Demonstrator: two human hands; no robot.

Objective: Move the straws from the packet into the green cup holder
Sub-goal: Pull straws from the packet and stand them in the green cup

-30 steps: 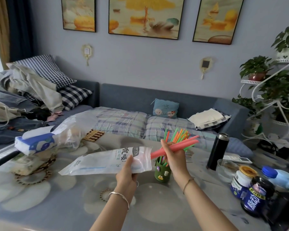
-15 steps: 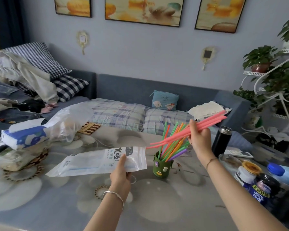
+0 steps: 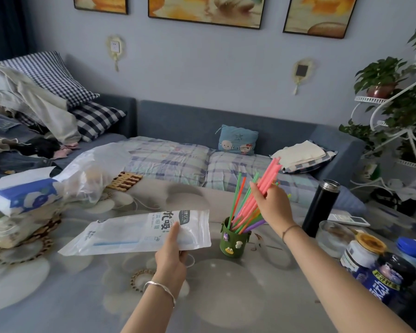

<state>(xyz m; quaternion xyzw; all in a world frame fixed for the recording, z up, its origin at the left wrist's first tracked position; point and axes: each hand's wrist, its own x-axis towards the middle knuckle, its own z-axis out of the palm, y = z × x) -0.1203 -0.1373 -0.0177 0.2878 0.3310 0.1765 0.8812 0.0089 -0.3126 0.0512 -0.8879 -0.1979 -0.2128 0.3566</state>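
Blue-and-white tissue pack (image 3: 22, 195) sits far left of the green cup holder (image 3: 234, 242), with a crumpled clear plastic bag (image 3: 91, 174) just behind it. Closer in, the left hand (image 3: 172, 254) pinches the straw packet (image 3: 139, 233) at its right end, thumb on top, fingers curled under; packet is held off the table (image 3: 82, 296), roughly level, its open end just left of the cup holder. One pale blue straw (image 3: 117, 243) shows through the packet film. Cup holder stands upright on the table, loaded with mixed green, orange and purple straws (image 3: 240, 207) fanning up and right. Above it, the right hand (image 3: 271, 205) is clenched round a bundle of pink straws (image 3: 269, 176), tilted, lower ends pointing down into the cup holder; can't tell if they touch bottom. Right of the cup holder: black flask (image 3: 321, 207), upright, then jars (image 3: 370, 260) near the table edge.
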